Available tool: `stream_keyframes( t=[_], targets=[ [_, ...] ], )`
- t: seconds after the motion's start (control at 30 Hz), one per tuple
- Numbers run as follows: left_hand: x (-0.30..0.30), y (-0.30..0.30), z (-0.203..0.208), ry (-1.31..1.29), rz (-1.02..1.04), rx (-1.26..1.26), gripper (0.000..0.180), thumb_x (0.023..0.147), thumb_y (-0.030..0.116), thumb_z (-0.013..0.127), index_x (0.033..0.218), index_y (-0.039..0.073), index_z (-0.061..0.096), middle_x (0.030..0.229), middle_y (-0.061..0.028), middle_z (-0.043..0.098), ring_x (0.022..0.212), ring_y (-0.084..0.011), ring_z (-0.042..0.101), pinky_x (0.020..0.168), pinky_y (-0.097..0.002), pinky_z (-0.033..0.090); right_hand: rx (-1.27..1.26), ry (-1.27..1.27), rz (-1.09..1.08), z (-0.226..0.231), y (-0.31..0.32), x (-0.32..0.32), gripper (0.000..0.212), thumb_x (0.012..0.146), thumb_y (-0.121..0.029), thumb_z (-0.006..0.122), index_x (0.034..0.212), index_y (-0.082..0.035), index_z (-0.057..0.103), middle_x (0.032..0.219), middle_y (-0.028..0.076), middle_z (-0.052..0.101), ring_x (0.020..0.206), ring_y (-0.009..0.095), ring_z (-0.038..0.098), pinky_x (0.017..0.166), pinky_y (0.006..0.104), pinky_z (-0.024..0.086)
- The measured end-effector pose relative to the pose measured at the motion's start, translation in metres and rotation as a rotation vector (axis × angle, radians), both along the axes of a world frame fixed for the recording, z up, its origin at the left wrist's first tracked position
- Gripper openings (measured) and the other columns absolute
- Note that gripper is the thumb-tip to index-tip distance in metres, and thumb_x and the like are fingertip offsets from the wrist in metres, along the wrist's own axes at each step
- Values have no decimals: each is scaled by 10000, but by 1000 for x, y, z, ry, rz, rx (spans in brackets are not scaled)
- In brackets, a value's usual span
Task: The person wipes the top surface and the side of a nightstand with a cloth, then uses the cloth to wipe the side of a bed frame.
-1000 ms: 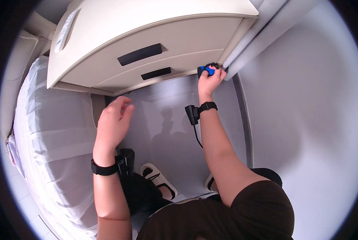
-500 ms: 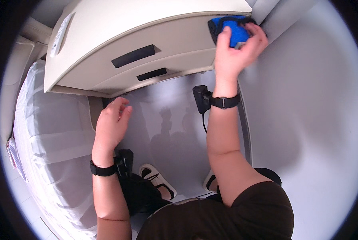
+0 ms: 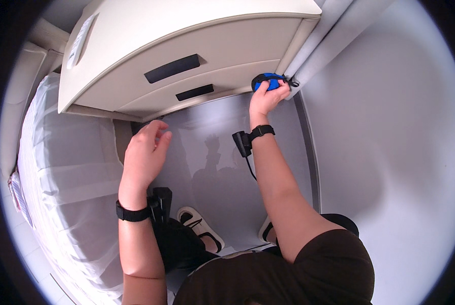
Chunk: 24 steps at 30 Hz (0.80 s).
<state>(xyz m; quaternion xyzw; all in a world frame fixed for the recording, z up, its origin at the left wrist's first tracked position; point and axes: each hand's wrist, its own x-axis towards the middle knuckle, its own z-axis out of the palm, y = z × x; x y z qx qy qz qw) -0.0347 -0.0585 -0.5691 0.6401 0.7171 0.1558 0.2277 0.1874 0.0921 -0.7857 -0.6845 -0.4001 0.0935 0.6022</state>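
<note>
My right hand point(image 3: 269, 100) is closed around a blue cloth pad with black edging point(image 3: 274, 83), and a small black loop sticks out at its right. It holds the pad at the lower right front corner of a cream bedside cabinet point(image 3: 232, 43); whether the pad presses on the cabinet, I cannot tell. My left hand point(image 3: 147, 145) hovers in front of the cabinet's lower left corner, empty, its fingers loosely bent and apart. Each wrist wears a black strap with a black device.
Two dark recessed handles, an upper one point(image 3: 172, 68) and a lower one point(image 3: 195, 92), mark the drawers. On the cabinet top lies a white remote-like object point(image 3: 81, 43). A bed under a sheer white cover point(image 3: 77, 168) stands left, a pale wall point(image 3: 390, 132) right. My sandals point(image 3: 199, 229) are on the grey floor.
My right hand has moved down and slightly left with the blue cloth pad, from the cabinet's upper right front to its lower right corner. The left hand has barely shifted.
</note>
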Motion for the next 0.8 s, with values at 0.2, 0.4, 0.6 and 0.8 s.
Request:
stream_keyframes(
  t=[0.2, 0.4, 0.6, 0.8],
  targets=[
    [-7, -4, 0, 2, 30, -23, 243, 888, 153, 576, 1082, 7, 584, 896, -148, 649, 754, -244, 605, 709, -331, 488, 185, 275, 28, 45, -5, -57, 351, 792, -92, 549, 1092, 30, 413, 1072, 203, 431, 1041, 339, 415, 954, 438, 322],
    [-6, -4, 4, -30, 45, -39, 236, 890, 141, 574, 1084, 7, 583, 870, -134, 642, 735, -218, 589, 700, -317, 485, 187, 155, 479, 59, -46, -120, 391, 708, -7, 540, 1080, -28, 420, 1111, 204, 371, 1057, 382, 395, 969, 460, 326],
    [-6, -9, 12, -12, 42, -15, 227, 893, 139, 566, 1078, 9, 587, 868, -132, 641, 728, -215, 586, 690, -315, 483, 206, -46, 94, 33, -7, -39, 405, 671, 9, 499, 1065, 27, 408, 1077, 211, 372, 1019, 388, 393, 927, 490, 337],
    [-12, -6, 4, -8, 20, 42, 224, 892, 142, 573, 1070, 7, 589, 868, -133, 642, 716, -212, 581, 682, -315, 482, 167, 83, -25, 18, -1, -20, 367, 717, -81, 551, 1017, 96, 438, 1043, 213, 426, 1030, 388, 412, 917, 483, 360]
  ],
)
